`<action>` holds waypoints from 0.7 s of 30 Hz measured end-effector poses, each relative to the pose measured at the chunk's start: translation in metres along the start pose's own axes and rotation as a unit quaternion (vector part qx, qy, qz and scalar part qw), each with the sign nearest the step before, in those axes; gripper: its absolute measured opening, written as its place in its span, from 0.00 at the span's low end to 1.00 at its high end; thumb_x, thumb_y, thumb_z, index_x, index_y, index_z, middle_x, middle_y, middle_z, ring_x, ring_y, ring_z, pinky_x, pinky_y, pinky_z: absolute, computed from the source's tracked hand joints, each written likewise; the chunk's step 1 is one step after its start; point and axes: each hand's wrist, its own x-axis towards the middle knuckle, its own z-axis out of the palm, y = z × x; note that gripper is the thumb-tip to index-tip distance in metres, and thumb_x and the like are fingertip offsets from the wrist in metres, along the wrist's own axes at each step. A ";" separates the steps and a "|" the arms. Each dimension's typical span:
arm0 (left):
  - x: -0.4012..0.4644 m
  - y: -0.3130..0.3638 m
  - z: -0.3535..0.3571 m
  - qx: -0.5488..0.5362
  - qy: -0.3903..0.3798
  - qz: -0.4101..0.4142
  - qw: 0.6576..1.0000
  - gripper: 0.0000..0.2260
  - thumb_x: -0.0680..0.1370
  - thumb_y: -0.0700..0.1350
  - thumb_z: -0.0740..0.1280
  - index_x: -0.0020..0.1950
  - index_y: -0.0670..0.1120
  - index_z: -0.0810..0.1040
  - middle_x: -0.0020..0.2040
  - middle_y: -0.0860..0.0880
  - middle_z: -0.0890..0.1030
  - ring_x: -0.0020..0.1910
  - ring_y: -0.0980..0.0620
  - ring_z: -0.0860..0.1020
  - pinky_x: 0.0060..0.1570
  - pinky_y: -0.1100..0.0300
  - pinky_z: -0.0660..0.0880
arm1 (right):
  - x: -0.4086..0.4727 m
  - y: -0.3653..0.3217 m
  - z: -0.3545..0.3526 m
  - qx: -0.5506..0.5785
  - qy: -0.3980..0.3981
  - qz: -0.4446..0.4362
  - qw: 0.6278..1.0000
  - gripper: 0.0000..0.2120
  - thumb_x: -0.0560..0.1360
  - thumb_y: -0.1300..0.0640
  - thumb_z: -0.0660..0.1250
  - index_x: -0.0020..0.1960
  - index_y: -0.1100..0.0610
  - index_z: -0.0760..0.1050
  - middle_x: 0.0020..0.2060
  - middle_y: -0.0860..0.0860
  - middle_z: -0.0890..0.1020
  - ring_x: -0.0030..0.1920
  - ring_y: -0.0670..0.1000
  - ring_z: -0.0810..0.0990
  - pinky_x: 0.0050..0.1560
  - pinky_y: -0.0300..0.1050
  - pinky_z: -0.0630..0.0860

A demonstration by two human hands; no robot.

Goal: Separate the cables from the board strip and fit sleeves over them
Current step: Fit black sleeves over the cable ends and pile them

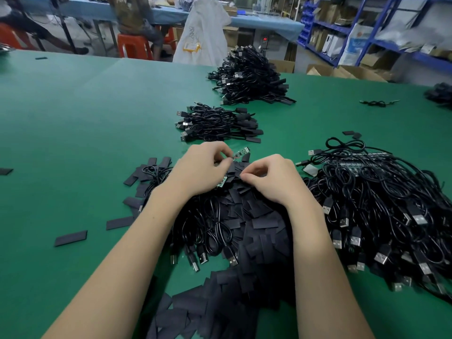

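Hundreds of flat black rectangular sleeves (247,243) lie heaped nearest us on the green counter (80,133), spilling toward its near edge, with a few loose ones scattered to the left. Among them we see coiled black cables with silver USB plugs (208,243). To the right sits a larger tangled mound of black USB cables (381,206), and on its far top lies a dark board strip with cables attached (354,165).

Above the sleeve heap we find both hands close together. The left hand (198,170) has its fingers curled, pinching a short green strip of small circuit boards (241,152) that juts out past its fingertips; another small green board piece shows under its palm. The right hand (274,179) is curled too, thumb and forefinger pinched at a black sleeve or cable end just beside the left fingers; we cannot tell exactly which.

Farther off we see a small neat pile of sleeved black cables (217,124), and beyond it a taller stack of the same (252,77). A lone black cable (378,102) lies far right. Past the counter stand a white plastic sack (203,33), red stools (133,45), a blue-covered bench with a seated person, and blue metal shelving (381,28).
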 end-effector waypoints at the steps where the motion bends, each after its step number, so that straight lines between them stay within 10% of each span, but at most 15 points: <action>1: -0.001 0.002 0.002 -0.015 0.004 -0.002 1.000 0.04 0.81 0.53 0.65 0.48 0.60 0.78 0.40 0.57 0.81 0.36 0.61 0.75 0.47 0.55 0.77 | 0.000 0.000 0.000 0.004 -0.002 0.004 1.000 0.07 0.74 0.51 0.75 0.38 0.43 0.83 0.36 0.42 0.85 0.42 0.41 0.82 0.43 0.36 0.74; 11: -0.016 -0.004 0.027 -0.068 0.117 0.018 0.991 0.03 0.78 0.53 0.68 0.45 0.58 0.80 0.41 0.58 0.80 0.41 0.62 0.75 0.45 0.59 0.73 | 0.004 0.003 0.001 0.138 0.071 0.030 0.987 0.08 0.78 0.59 0.68 0.44 0.49 0.81 0.29 0.45 0.84 0.32 0.41 0.84 0.38 0.37 0.78; 21: -0.024 -0.014 0.036 -0.128 0.144 0.055 0.980 0.02 0.76 0.48 0.73 0.47 0.55 0.82 0.43 0.62 0.82 0.36 0.58 0.77 0.38 0.72 0.69 | -0.017 0.000 0.018 0.502 0.083 0.037 0.860 0.09 0.76 0.69 0.69 0.51 0.58 0.84 0.45 0.56 0.87 0.45 0.54 0.88 0.47 0.40 0.82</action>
